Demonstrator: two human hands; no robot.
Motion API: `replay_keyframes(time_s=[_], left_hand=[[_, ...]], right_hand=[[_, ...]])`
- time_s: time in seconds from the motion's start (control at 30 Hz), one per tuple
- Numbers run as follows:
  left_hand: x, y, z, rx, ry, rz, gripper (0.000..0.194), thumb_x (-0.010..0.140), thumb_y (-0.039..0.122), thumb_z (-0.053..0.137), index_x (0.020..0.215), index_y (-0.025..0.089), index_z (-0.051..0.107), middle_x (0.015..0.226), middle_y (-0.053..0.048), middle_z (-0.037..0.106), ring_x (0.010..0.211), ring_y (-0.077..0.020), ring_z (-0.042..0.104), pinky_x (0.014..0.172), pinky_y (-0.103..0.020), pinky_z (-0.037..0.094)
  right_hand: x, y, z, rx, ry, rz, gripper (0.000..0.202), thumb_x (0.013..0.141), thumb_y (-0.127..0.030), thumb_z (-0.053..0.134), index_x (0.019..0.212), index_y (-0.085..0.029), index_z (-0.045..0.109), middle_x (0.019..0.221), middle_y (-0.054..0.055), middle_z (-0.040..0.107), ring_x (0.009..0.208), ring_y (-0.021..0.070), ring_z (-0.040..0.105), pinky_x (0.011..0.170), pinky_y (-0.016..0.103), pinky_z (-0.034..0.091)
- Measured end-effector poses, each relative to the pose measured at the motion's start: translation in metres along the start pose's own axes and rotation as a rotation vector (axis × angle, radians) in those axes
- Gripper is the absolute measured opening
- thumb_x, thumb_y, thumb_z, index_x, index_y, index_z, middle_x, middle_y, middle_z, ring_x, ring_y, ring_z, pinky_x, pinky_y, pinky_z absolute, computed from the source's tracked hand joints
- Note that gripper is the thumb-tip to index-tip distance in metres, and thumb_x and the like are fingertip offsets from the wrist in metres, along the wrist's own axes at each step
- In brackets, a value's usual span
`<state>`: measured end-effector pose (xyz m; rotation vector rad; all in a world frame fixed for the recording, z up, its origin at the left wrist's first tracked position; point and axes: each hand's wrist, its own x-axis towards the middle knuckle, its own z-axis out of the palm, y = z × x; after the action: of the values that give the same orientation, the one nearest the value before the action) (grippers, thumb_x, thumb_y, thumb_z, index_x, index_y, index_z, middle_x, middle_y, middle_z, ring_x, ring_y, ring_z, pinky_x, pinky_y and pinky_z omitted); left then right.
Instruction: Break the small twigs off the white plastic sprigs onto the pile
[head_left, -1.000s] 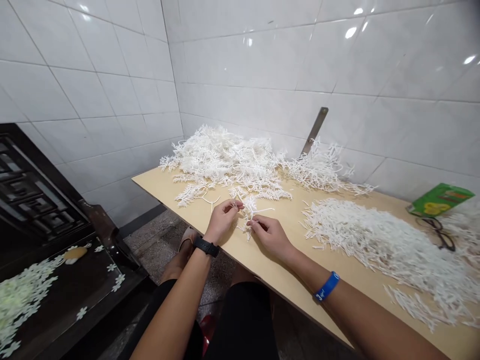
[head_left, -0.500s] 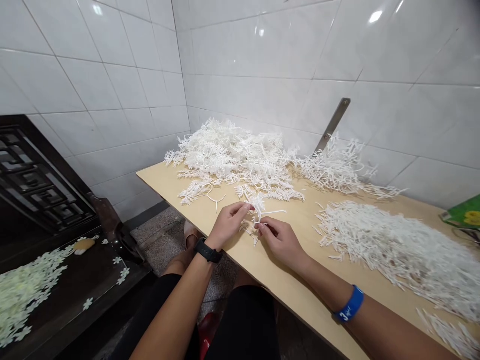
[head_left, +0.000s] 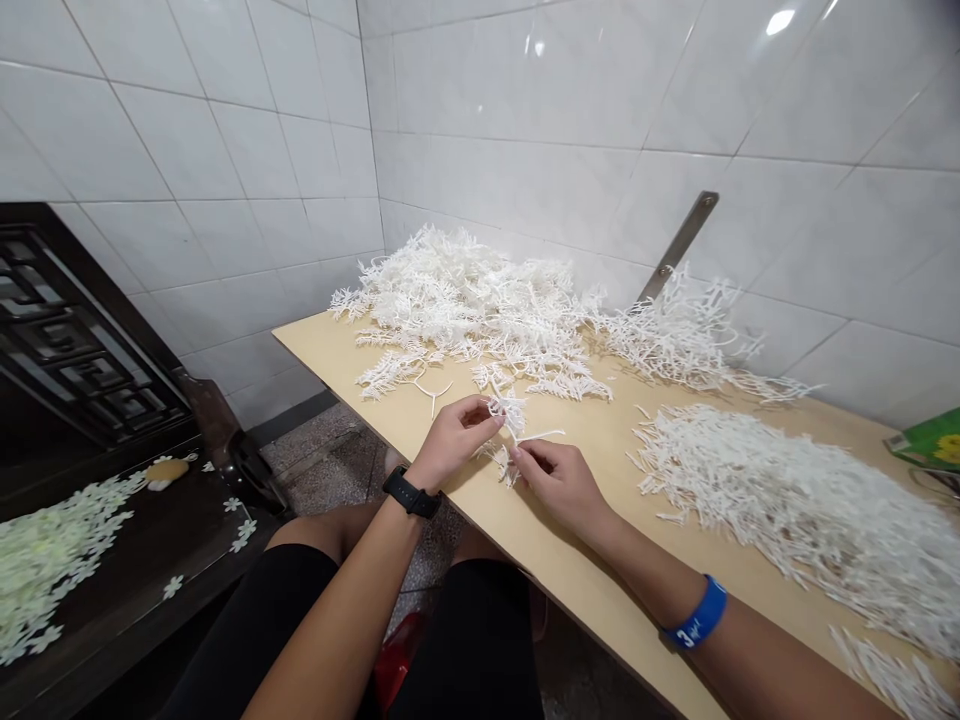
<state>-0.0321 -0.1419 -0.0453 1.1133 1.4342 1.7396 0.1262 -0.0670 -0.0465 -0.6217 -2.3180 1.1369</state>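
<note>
Over the front of the wooden tabletop [head_left: 592, 470], my left hand [head_left: 459, 440] pinches a white branched plastic stem [head_left: 510, 412] that carries small leafy sprigs. My right hand [head_left: 556, 480] is closed on a lower part of the same stem, thumb and forefinger together. One bare thin arm of the stem sticks out to the right above my right hand. The exact joint between the fingertips is too small to make out. A bare forked white stem [head_left: 433, 392] lies on the table left of my hands, against a leafy sprig.
Behind my hands rises a big heap of white sprigs [head_left: 465, 300], with a smaller pile [head_left: 675, 330] to its right. Loose small white pieces [head_left: 787, 500] cover the right side. A metal bracket [head_left: 679, 245] leans at the wall. Pale flowers [head_left: 60, 570] lie on a dark bench [head_left: 112, 620].
My left hand has shifted slightly along the stem, and the stem's bare right arm has tilted and dropped a little. My right hand keeps its grip. The whole view has shifted slightly.
</note>
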Motion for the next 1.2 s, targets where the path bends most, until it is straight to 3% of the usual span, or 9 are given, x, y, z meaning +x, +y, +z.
replay_keyframes(time_s=[0.17, 0.37, 0.57, 0.67, 0.77, 0.87, 1.0, 1.2], left_hand=[[0.001, -0.002, -0.001, 0.021, -0.047, 0.008, 0.027, 0.075, 0.032, 0.071, 0.095, 0.014, 0.064, 0.085, -0.003, 0.062, 0.08, -0.0154, 0.057, 0.075, -0.027, 0.044], [-0.001, 0.001, -0.004, 0.116, -0.151, 0.027, 0.038, 0.083, 0.027, 0.062, 0.119, 0.017, 0.063, 0.08, -0.001, 0.056, 0.074, -0.0133, 0.05, 0.069, -0.025, 0.041], [-0.003, 0.008, -0.001, 0.155, -0.182, 0.03, 0.052, 0.087, 0.025, 0.056, 0.139, 0.024, 0.05, 0.067, 0.004, 0.043, 0.062, -0.0112, 0.043, 0.061, -0.024, 0.037], [-0.004, 0.01, -0.001, 0.184, -0.193, 0.01, 0.042, 0.09, 0.033, 0.056, 0.13, 0.022, 0.057, 0.071, 0.002, 0.05, 0.064, -0.0115, 0.047, 0.062, -0.025, 0.04], [-0.003, 0.009, -0.002, 0.19, -0.181, 0.043, 0.036, 0.086, 0.038, 0.063, 0.117, 0.019, 0.065, 0.106, -0.006, 0.062, 0.083, -0.0143, 0.055, 0.072, -0.026, 0.046], [-0.002, 0.007, -0.002, 0.12, -0.213, 0.025, 0.045, 0.081, 0.037, 0.07, 0.122, 0.02, 0.062, 0.127, -0.009, 0.058, 0.103, -0.0198, 0.058, 0.085, -0.029, 0.048], [-0.002, 0.005, -0.001, 0.063, -0.263, -0.033, 0.039, 0.079, 0.038, 0.074, 0.109, 0.015, 0.065, 0.109, -0.009, 0.067, 0.095, -0.0208, 0.063, 0.083, -0.031, 0.05], [-0.003, 0.005, -0.002, 0.037, -0.303, -0.028, 0.031, 0.08, 0.04, 0.073, 0.095, 0.014, 0.065, 0.094, -0.006, 0.069, 0.089, -0.0197, 0.064, 0.081, -0.03, 0.049]], right_hand=[[0.003, 0.002, 0.001, 0.088, 0.064, 0.039, 0.03, 0.088, -0.044, 0.055, 0.081, -0.016, 0.065, 0.067, 0.001, 0.058, 0.06, 0.014, 0.049, 0.058, 0.026, 0.037], [0.004, 0.004, -0.001, 0.141, 0.04, 0.021, 0.029, 0.087, -0.041, 0.055, 0.072, -0.017, 0.06, 0.067, 0.001, 0.055, 0.062, 0.0136, 0.048, 0.059, 0.026, 0.036], [0.004, 0.003, -0.005, 0.286, 0.068, 0.046, 0.03, 0.085, -0.044, 0.058, 0.071, -0.017, 0.059, 0.064, 0.0, 0.054, 0.059, 0.013, 0.047, 0.058, 0.027, 0.038], [0.005, 0.001, -0.008, 0.372, 0.085, 0.068, 0.034, 0.085, -0.046, 0.058, 0.068, -0.018, 0.057, 0.059, -0.001, 0.053, 0.055, 0.0123, 0.047, 0.055, 0.026, 0.038], [0.006, 0.002, -0.011, 0.458, 0.101, 0.081, 0.036, 0.085, -0.048, 0.059, 0.066, -0.018, 0.056, 0.057, -0.001, 0.051, 0.053, 0.0114, 0.045, 0.053, 0.026, 0.037], [0.006, 0.006, -0.012, 0.517, 0.115, 0.103, 0.037, 0.085, -0.049, 0.06, 0.067, -0.017, 0.059, 0.059, -0.001, 0.052, 0.053, 0.0104, 0.043, 0.052, 0.025, 0.034], [0.007, 0.008, -0.013, 0.535, 0.08, 0.107, 0.039, 0.083, -0.053, 0.062, 0.07, -0.016, 0.064, 0.061, 0.001, 0.055, 0.055, 0.0114, 0.045, 0.053, 0.026, 0.035], [0.005, 0.002, -0.013, 0.471, 0.044, 0.063, 0.043, 0.08, -0.058, 0.065, 0.068, -0.016, 0.065, 0.06, 0.001, 0.056, 0.056, 0.0128, 0.048, 0.055, 0.027, 0.039]])
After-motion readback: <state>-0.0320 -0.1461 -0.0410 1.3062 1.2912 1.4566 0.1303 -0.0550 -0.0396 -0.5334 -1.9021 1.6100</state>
